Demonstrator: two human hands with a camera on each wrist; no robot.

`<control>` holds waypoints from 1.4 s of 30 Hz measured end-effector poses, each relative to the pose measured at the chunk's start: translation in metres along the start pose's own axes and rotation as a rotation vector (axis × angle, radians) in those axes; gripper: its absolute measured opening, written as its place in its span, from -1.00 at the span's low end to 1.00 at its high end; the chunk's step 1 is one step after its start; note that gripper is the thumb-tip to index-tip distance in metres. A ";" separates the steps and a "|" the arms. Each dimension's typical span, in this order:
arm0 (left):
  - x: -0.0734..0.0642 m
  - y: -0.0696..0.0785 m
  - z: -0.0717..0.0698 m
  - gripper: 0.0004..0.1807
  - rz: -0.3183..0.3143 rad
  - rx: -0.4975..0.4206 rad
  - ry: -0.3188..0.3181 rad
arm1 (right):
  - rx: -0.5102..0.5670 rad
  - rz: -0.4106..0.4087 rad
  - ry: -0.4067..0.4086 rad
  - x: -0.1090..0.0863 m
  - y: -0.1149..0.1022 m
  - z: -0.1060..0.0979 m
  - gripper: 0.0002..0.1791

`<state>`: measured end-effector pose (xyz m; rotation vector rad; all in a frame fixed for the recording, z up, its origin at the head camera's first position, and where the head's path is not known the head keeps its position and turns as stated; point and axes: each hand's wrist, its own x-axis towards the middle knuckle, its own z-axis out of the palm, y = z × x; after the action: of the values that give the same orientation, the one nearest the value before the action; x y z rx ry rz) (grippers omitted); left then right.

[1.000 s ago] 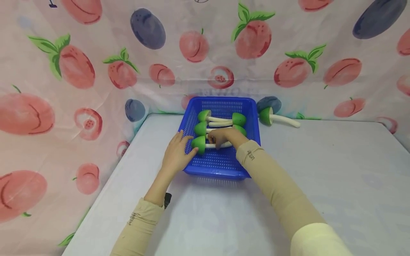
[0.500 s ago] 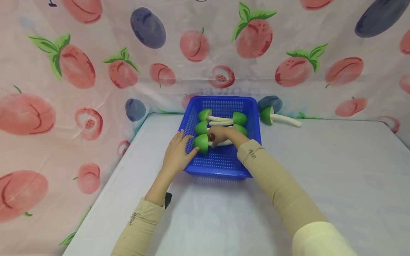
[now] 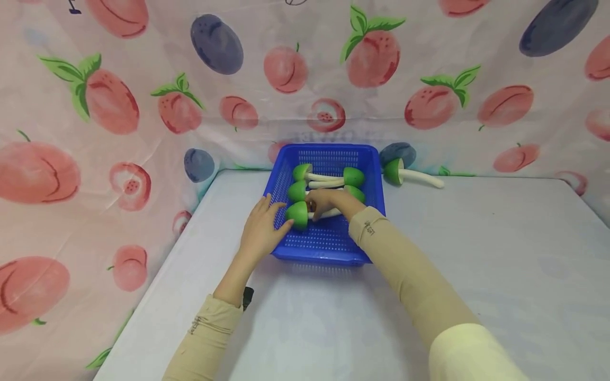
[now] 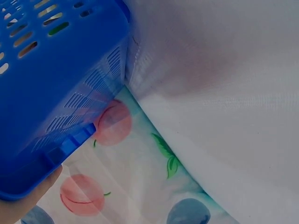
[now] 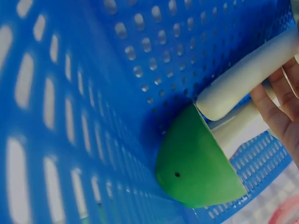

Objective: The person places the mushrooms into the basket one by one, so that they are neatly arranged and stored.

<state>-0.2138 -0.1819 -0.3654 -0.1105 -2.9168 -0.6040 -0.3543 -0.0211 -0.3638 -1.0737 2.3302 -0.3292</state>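
My right hand (image 3: 324, 201) is inside the blue plastic basket (image 3: 312, 259), its fingers round the white stem (image 5: 247, 77) of the nearest toy mushroom (image 3: 296, 215), close to its green cap. In the right wrist view the stem's free end lies just over another mushroom (image 5: 198, 163). My left hand (image 3: 261, 227) rests on the basket's left rim, fingers fairly straight, thumb pointing at the nearest cap. In the left wrist view a finger (image 4: 51, 179) lies along the rim's outside. Several more mushrooms (image 3: 353, 176) lie in rows behind, caps at both sides.
One more mushroom (image 3: 419, 177) lies on the white table (image 3: 500, 264) right of the basket, near the back wall. A fruit-print cloth (image 3: 286, 116) covers the walls behind and to the left.
My right hand has shifted slightly left along the stem towards the cap, and the nearest mushroom has turned a little. My left hand stays at the rim.
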 end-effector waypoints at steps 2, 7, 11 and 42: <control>0.000 0.000 0.000 -0.44 0.002 0.006 -0.003 | 0.010 0.023 -0.023 0.004 0.002 -0.001 -0.65; 0.000 0.001 0.001 -0.44 0.005 0.008 -0.007 | 0.029 -0.030 -0.083 0.051 0.054 0.008 -0.57; 0.000 0.002 0.000 -0.44 0.003 0.005 0.000 | 0.053 -0.063 -0.109 0.091 0.103 0.018 -0.47; 0.002 0.002 0.000 -0.43 0.007 -0.014 -0.007 | 0.005 -0.069 0.040 -0.050 -0.017 -0.053 -0.55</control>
<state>-0.2152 -0.1800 -0.3638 -0.1254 -2.9183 -0.6247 -0.3474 0.0058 -0.2941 -1.1575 2.3294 -0.3854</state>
